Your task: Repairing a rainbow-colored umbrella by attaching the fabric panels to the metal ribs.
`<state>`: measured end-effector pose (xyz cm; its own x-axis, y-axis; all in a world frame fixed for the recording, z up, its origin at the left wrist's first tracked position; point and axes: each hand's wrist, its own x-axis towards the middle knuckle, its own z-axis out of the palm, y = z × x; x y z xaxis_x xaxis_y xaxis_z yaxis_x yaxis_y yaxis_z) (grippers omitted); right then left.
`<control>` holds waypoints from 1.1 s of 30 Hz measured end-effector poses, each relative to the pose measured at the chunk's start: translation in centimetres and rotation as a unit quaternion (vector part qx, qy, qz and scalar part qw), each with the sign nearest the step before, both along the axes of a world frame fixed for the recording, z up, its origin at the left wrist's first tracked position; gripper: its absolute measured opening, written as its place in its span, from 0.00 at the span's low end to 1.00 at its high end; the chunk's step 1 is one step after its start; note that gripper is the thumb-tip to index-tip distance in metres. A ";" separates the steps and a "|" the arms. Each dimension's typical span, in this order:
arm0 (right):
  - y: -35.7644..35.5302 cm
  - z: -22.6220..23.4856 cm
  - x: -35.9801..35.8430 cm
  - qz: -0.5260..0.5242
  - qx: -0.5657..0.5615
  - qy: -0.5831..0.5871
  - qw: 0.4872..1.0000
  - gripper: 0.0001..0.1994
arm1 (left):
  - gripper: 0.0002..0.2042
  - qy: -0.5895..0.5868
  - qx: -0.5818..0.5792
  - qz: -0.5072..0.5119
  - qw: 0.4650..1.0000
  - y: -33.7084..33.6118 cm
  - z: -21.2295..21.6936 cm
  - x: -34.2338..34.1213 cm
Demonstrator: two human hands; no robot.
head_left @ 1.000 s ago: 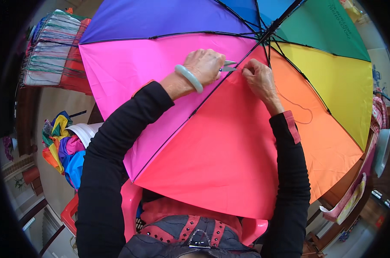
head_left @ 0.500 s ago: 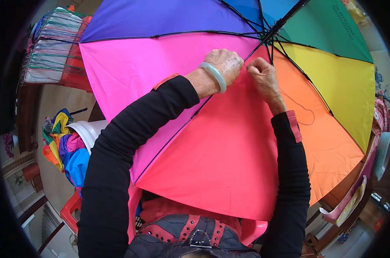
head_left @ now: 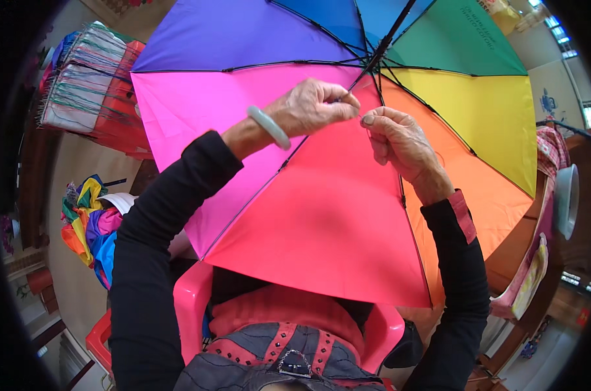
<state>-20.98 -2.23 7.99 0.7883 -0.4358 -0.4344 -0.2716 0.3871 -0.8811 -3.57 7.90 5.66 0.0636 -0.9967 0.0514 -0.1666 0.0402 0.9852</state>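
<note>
The open umbrella (head_left: 328, 202) spreads before you, its inner side with the black ribs facing you, its panels running from purple and pink through red and orange to yellow, green and blue. It lies behind both hands in your view, its near edge reaching toward your lap. Your hands are over its middle, a little nearer you than the hub where the ribs meet. You sit in a pink chair (head_left: 192, 306); to your left are a box wound with threads (head_left: 90, 85) and a heap of coloured cloth (head_left: 100, 225).

Your left hand (head_left: 316, 105) is over the pink panel, near where it meets the red one. Its fingers are curled in and the thumb closes toward them on a small dark thing (head_left: 336, 100), too hidden to identify. Your right hand (head_left: 393, 140) is over the red and orange panels, thumb and forefinger pinched together; you cannot tell what, if anything, is between them. The fingertips of the two hands face each other, just apart. A pale bracelet (head_left: 269, 128) circles your left wrist.
</note>
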 end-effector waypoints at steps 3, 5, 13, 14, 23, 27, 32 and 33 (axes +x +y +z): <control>1.5 1.0 -0.5 0.005 0.008 -0.001 1.000 0.05 | 0.09 -0.071 0.000 0.005 0.997 1.7 1.7 -1.7; 2.5 1.9 -0.9 -0.003 0.014 0.012 1.000 0.06 | 0.09 -0.107 0.000 0.008 0.994 2.4 2.4 -2.1; -3.3 7.7 -9.0 -0.139 -0.179 -0.031 0.973 0.15 | 0.11 -0.188 -0.027 0.085 0.978 5.9 2.1 1.3; -5.2 9.1 -11.4 -0.162 -0.154 -0.068 0.972 0.16 | 0.10 -0.202 -0.016 0.094 0.975 6.3 1.8 2.1; -17.8 18.2 -42.6 -0.374 -0.262 -0.106 0.883 0.18 | 0.11 -0.221 0.047 0.175 0.958 7.9 -1.5 6.4; -15.8 22.7 -53.3 -0.521 -0.362 -0.043 0.772 0.14 | 0.11 -0.221 0.053 0.202 0.953 7.8 -3.7 8.1; -7.5 24.7 -44.9 -0.757 -0.415 -0.033 0.504 0.11 | 0.08 -0.292 0.117 0.183 0.931 7.8 -0.3 6.2; -6.0 24.6 -44.8 -0.803 -0.413 -0.028 0.428 0.11 | 0.08 -0.305 0.122 0.181 0.927 7.6 0.8 5.5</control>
<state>-65.74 -8.26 32.61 -0.8177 -0.4225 0.3910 -0.2084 -0.4159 -0.8852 1.89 15.54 6.45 0.4298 -0.9022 -0.0362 -0.6546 -0.3389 0.6757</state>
